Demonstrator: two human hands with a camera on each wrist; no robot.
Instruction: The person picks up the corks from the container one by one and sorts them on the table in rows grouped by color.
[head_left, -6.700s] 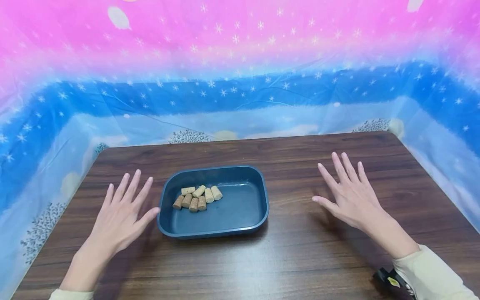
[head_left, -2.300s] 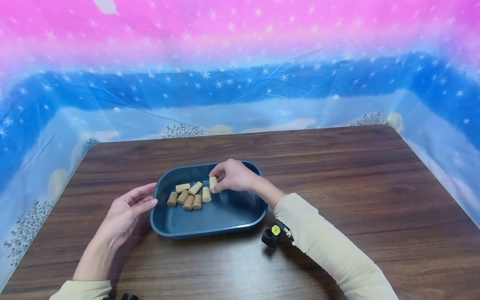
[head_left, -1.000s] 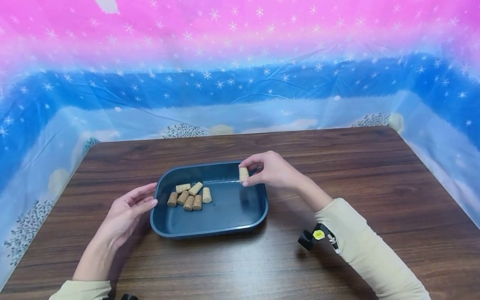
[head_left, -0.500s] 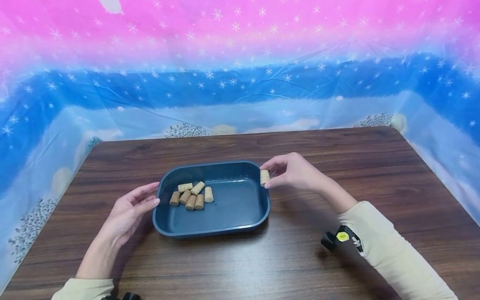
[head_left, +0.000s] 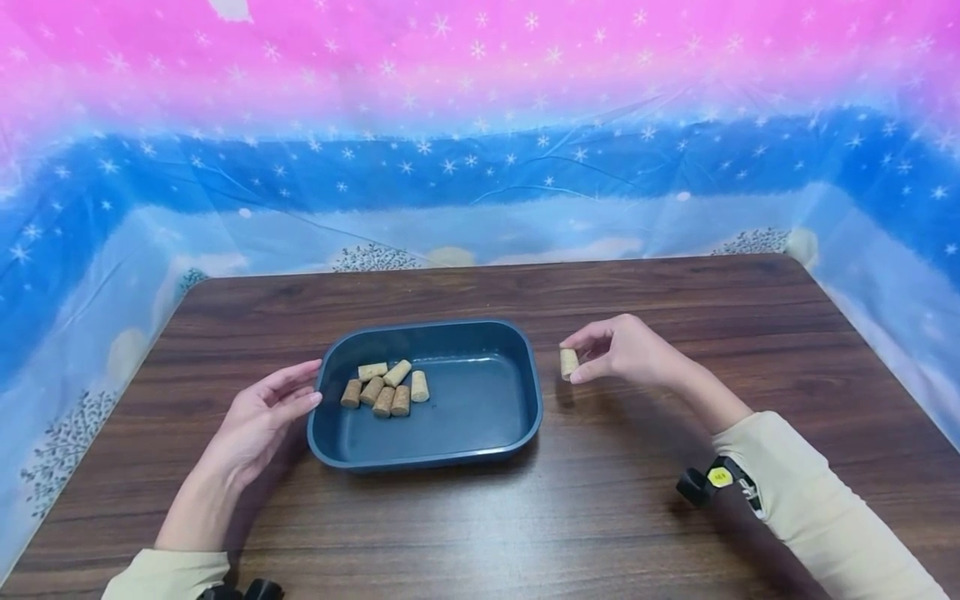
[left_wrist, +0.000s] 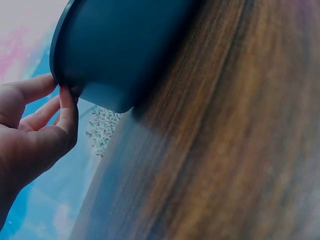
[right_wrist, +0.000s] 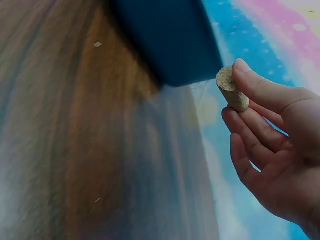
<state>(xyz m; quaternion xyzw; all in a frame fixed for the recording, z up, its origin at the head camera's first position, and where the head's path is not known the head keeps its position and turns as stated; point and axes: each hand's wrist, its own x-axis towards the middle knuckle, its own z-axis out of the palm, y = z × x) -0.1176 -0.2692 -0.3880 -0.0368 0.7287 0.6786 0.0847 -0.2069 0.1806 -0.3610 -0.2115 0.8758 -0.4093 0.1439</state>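
A tapered pale cork (head_left: 568, 364) is pinched between the thumb and fingertips of my right hand (head_left: 637, 354), held off the tray's right side above the table. In the right wrist view the same cork (right_wrist: 233, 90) shows one round end. Several more corks (head_left: 382, 390), some pale and some darker brown, lie grouped in the left half of a dark blue rectangular tray (head_left: 423, 460). My left hand (head_left: 255, 421) touches the tray's left rim with its thumb and fingertips, its fingers loosely bent. The left wrist view shows those fingertips at the tray's outer wall (left_wrist: 115, 55).
The tray stands on a dark wood-grain table (head_left: 480, 533). A pink and blue snowflake cloth (head_left: 480, 167) hangs round the table's back and sides. Black wrist cameras (head_left: 696, 486) sit on both forearms, near the cream sleeves (head_left: 817, 492).
My right hand has lifted a pale cork out of the tray and carried it rightward past the rim, now lower above the table. My left hand stays at the tray's left rim.
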